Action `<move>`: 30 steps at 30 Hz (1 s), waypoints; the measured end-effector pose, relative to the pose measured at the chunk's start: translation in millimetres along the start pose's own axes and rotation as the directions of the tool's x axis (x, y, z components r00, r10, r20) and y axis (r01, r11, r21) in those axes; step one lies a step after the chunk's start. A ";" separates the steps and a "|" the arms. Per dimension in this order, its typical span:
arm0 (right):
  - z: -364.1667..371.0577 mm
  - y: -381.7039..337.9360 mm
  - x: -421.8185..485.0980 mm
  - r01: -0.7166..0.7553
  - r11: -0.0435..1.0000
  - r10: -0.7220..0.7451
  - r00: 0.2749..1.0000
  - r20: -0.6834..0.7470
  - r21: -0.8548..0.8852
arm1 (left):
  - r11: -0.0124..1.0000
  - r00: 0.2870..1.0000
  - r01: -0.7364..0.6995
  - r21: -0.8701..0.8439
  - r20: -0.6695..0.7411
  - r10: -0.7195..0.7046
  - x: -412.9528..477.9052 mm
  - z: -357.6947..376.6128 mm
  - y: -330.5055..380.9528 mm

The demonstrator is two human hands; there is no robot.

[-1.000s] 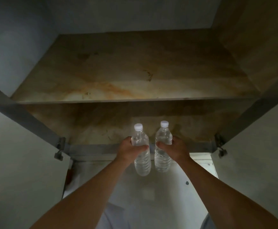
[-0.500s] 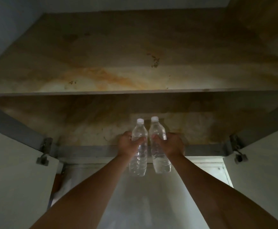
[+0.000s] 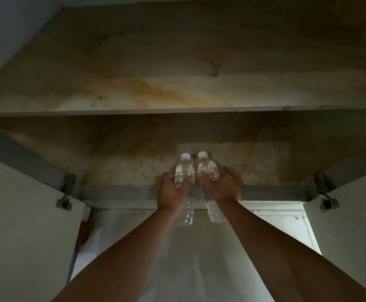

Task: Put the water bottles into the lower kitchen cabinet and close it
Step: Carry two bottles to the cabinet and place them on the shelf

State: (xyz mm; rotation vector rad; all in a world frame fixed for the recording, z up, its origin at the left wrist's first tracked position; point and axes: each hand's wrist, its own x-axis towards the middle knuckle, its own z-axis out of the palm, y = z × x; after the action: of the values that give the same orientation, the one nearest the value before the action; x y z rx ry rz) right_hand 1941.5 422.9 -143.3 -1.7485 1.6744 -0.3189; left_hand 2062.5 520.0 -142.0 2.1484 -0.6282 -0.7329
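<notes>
As fingers of the left hand (image 3: pixel 171 194) and right hand (image 3: pixel 223 189) stay curled round them, the bottles (image 3: pixel 183 171) sit closer.

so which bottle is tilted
The right bottle, gripped by the right hand: it leans with its top toward the other and its base out to the right. The left bottle, in the left hand, stands nearly straight.

The clear, white-capped left water bottle (image 3: pixel 183 171) and right water bottle (image 3: pixel 207 168) were held side by side, almost touching, at the cabinet's (image 3: pixel 123 191) front edge. The cabinet stood open, its shelves stained brown.
</notes>
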 end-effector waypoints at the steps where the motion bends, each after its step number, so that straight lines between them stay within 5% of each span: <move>1: -2.8 -2.4 -2.0 -0.011 1.000 0.011 0.999 0.033 0.003 | 1.000 1.000 -0.005 -0.025 0.020 0.006 -7.5 -1.8 -3.6; 5: -20.8 10.1 -15.8 0.005 0.995 -0.022 0.983 0.180 0.097 | 0.998 0.990 -0.052 0.026 0.132 0.048 -35.4 -19.0 -14.6; 13: -44.6 40.4 -62.7 0.123 0.990 -0.136 0.967 0.216 0.071 | 0.998 0.982 -0.065 0.020 0.180 0.061 -55.2 -34.7 -18.2; 30: -5.0 42.0 -54.5 0.117 0.938 -0.093 0.992 -0.088 0.328 | 0.957 0.986 -0.148 -0.249 0.039 0.163 -18.2 11.9 -17.4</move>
State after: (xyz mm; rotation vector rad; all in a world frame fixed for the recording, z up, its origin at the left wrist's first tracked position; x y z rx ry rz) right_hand 1897.9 476.0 -150.5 -1.5878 1.4767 -0.6802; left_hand 2044.9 535.7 -156.7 1.8344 -0.6912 -0.7490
